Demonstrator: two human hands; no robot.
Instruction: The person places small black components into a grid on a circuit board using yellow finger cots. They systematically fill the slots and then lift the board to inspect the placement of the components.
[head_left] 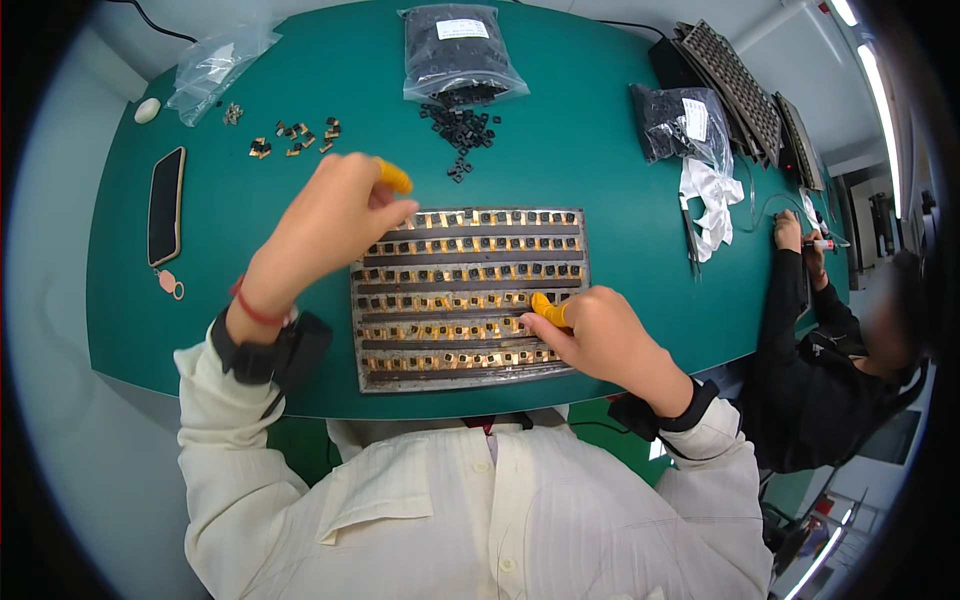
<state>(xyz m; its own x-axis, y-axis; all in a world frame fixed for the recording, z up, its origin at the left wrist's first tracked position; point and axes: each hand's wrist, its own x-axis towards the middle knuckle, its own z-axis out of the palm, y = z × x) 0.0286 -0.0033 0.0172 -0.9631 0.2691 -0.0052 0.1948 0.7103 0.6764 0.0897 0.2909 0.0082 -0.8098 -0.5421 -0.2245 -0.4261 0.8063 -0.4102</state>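
A dark metal tray (470, 377) lies in front of me, holding several rows of small black square parts with gold-coloured tabs. My left hand (335, 215) hovers over its far left corner. A yellow finger cot covers the index fingertip, which stands apart from the thumb, and I see nothing between them. Toward the tray's right side, my right hand (600, 335) reaches down to a middle row. Its thumb and yellow-covered finger are drawn together at the small parts there. Whatever lies between those fingertips is too small to make out.
Beyond the tray, loose black pieces (460, 130) spill from a clear bag (458, 50). Gold-tabbed parts (295, 137) lie at the far left, near a phone (166, 205). On the right are another bag (680, 122), tweezers (690, 235), white tissue (712, 205), stacked trays (728, 85) and a co-worker (825, 370).
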